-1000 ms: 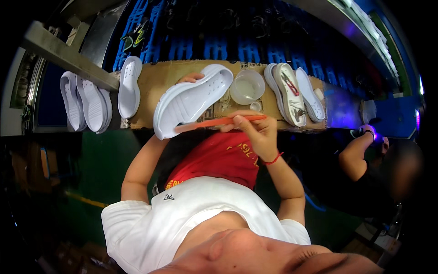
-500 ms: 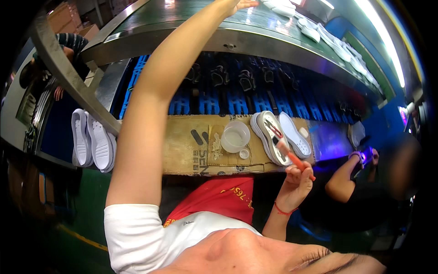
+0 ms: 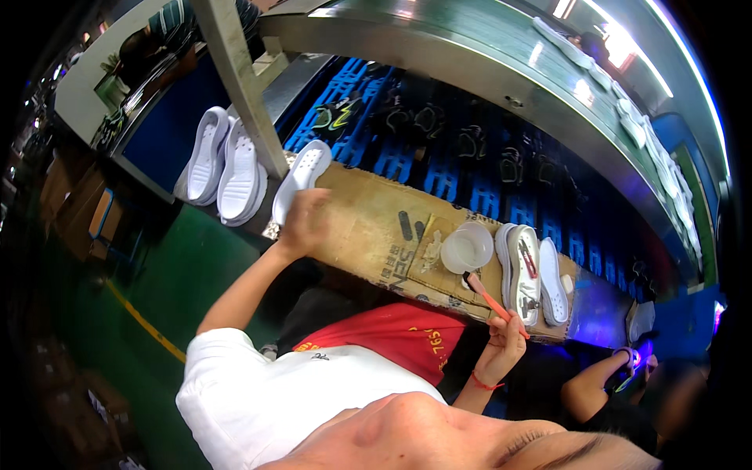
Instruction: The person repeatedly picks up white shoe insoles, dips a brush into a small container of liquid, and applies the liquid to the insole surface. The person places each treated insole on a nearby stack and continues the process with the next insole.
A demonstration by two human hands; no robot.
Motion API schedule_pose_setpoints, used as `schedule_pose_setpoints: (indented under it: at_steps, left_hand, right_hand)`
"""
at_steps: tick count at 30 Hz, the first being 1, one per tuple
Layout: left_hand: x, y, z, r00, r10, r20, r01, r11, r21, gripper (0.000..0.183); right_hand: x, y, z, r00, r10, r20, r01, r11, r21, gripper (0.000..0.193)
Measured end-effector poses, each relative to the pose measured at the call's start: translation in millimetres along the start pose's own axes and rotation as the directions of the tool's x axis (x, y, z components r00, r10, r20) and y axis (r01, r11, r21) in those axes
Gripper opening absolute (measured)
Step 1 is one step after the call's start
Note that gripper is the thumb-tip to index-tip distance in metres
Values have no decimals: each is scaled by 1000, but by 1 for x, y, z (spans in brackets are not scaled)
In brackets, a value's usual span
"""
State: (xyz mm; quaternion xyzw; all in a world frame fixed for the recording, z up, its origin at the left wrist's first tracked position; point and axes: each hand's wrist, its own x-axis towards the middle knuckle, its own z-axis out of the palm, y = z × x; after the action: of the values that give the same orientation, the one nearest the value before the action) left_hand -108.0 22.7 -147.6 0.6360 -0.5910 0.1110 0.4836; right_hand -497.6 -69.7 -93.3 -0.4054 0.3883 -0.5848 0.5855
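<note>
My right hand (image 3: 503, 346) grips a brush (image 3: 492, 301) with an orange-red handle, its dark tip raised beside a clear plastic cup (image 3: 467, 249). At the left end of the cardboard, my left hand (image 3: 304, 225) is at the lower end of a white shoe sole (image 3: 301, 178). Motion smears its fingers, so I cannot tell whether they hold the sole. Right of the cup lie several white soles; dark and red pieces rest in the middle one (image 3: 520, 270). Another sole (image 3: 553, 286) is beside it.
Two white soles (image 3: 239, 176) stand left of the metal post (image 3: 239, 86). Beyond the cardboard (image 3: 352, 211), a lower rack of blue holders (image 3: 439, 184) carries dark shoe parts. White soles line the raised green conveyor (image 3: 462, 19). A co-worker's arm (image 3: 591, 384) is at the right.
My left hand has come down from the conveyor to the sole at the left. The brush has swung from over the soles toward the cup. The view has turned.
</note>
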Motion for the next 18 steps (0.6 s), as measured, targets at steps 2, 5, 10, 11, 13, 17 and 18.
schedule_pose_setpoints:
  at_steps: [2,5,10,11,13,17,18]
  left_hand:
    - [-51,-22,-22,880,-267,-394,328,940,97,46]
    - [-74,-43,-49,571,-361,-738,555,831,23,48]
    - [-85,-102,-100,96,-945,-312,599,305,-740,57]
    - [-83,-110,-106,134,-958,-252,615,280,-737,61]
    - [-72,-116,-125,130,-987,-90,754,158,-638,69]
    - [-54,-136,-143,51,-996,77,900,12,-437,66]
    - [-50,-135,-144,27,-997,78,934,-2,-358,66]
  right_hand:
    - [5,8,2,996,39,75,-43,998,53,27]
    - [8,13,16,989,57,134,-66,996,63,27]
    - [2,11,50,981,108,164,-114,993,28,25]
    - [2,14,49,979,104,173,-110,994,27,25]
    - [2,18,49,977,105,185,-112,993,25,25]
    - [-4,21,40,977,115,180,-118,993,7,26]
    - [-6,21,38,978,116,172,-117,993,-3,26]
